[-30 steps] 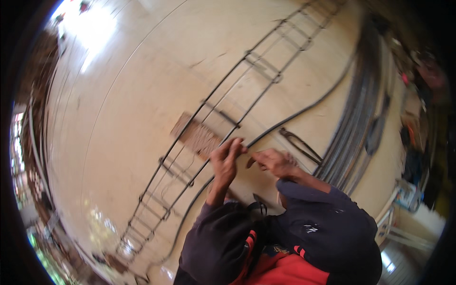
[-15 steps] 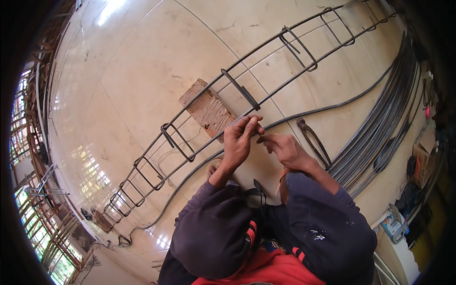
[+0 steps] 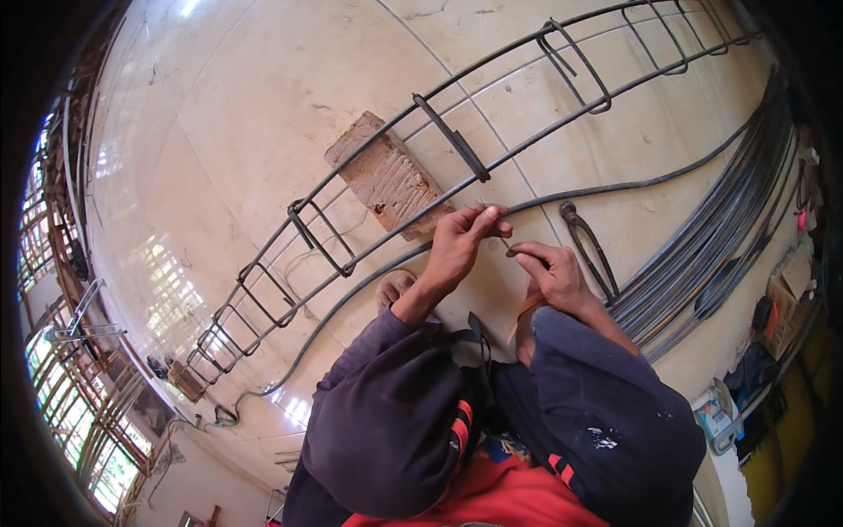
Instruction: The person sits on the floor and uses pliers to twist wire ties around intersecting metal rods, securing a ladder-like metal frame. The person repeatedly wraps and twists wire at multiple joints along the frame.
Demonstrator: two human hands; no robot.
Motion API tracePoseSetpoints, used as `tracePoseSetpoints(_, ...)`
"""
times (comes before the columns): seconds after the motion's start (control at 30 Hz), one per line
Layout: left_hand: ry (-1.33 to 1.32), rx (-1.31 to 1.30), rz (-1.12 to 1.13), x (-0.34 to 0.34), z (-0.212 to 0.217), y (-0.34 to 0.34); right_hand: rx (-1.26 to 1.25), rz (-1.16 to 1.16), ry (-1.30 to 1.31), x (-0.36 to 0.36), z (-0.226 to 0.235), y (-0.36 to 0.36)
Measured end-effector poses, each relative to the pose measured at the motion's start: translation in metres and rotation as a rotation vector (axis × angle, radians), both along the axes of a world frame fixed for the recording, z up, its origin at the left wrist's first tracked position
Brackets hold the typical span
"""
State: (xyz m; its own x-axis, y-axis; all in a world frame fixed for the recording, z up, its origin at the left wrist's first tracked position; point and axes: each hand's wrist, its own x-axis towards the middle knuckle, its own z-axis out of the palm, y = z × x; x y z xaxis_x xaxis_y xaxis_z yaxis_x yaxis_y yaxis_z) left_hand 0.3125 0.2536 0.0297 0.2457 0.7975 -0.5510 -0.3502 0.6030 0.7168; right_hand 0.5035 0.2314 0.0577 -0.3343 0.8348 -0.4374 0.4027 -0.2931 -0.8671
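In front of me, my left hand (image 3: 461, 241) is pinched on a thin wire (image 3: 505, 241), just on the near side of a long steel rebar cage (image 3: 453, 139). To its right, my right hand (image 3: 555, 277) has thumb and forefinger pressed together at the wire's other end. The cage runs slantwise from lower left to upper right, with stirrups spaced along two long rods. A rough reddish brick (image 3: 386, 180) lies under its middle. Right of my hands, a pair of pincers (image 3: 569, 212) rests on the floor, handles toward me.
A dark cable or hose (image 3: 615, 189) snakes along the near side of the cage. Toward the right lies a bundle of thin rods (image 3: 702, 237), with a cardboard box (image 3: 790, 285) beyond it. My bare foot (image 3: 395, 288) is on the tiled floor (image 3: 237, 114).
My right hand has moved away from my left, toward the lower right, so a gap with wire shows between them. The whole view has shifted a little.
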Motion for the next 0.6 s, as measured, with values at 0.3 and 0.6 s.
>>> tracePoseSetpoints(0.3, 0.34, 0.137, -0.257, -0.014, 0.012, -0.01, 0.171, -0.015, -0.045, 0.038, -0.023, 0.0)
tracePoseSetpoints(0.6, 1.274, 0.832, -0.218, -0.042, 0.042, 0.03, 0.559, -0.248, 0.048, -0.024, -0.038, 0.05)
